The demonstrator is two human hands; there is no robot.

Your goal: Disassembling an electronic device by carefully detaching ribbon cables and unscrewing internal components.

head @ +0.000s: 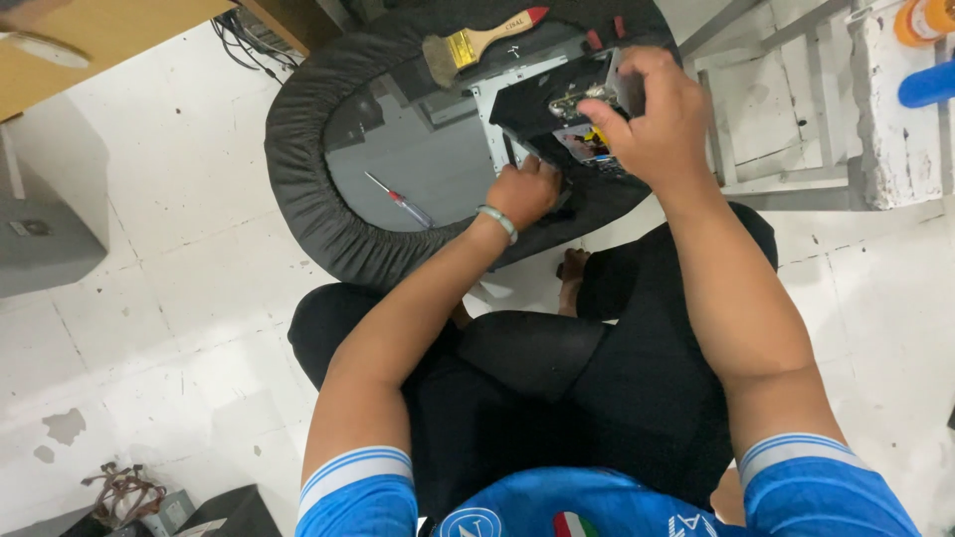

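At the far left lies pale tiled floor (179, 298), with a grey box (45, 244) against the edge and a wooden desk corner (90, 35) above it. Moving in, a round surface (298, 149) with a black padded rim sits in front of the seated person. On its grey middle lies a small screwdriver (398, 200) with a red and clear handle, untouched. Further up, a paintbrush (477, 42) with a wooden handle and red tip rests near the top rim.

The left hand (524, 193), a pale bangle (497, 221) at its wrist, is curled shut against the lower edge of a black electronic unit (542, 104) with a silvery metal frame, apparently bracing it; exactly what the fingers clasp is hidden. The unit stands tilted on the right part of the surface, its open side up.

The right hand (652, 114) comes over the top of the unit, fingers pinched closed on a small metal part (577, 97) at its upper face, with yellow and red bits just beneath.

The step in hand looks like work on a fitting inside the opened unit, one hand steadying, the other pulling or seating the part. The next move likely calls for a firm hold below and a fine, careful pinch above; the screwdriver lies within reach if a screw is involved.

To the right stands a white metal frame (786, 119).
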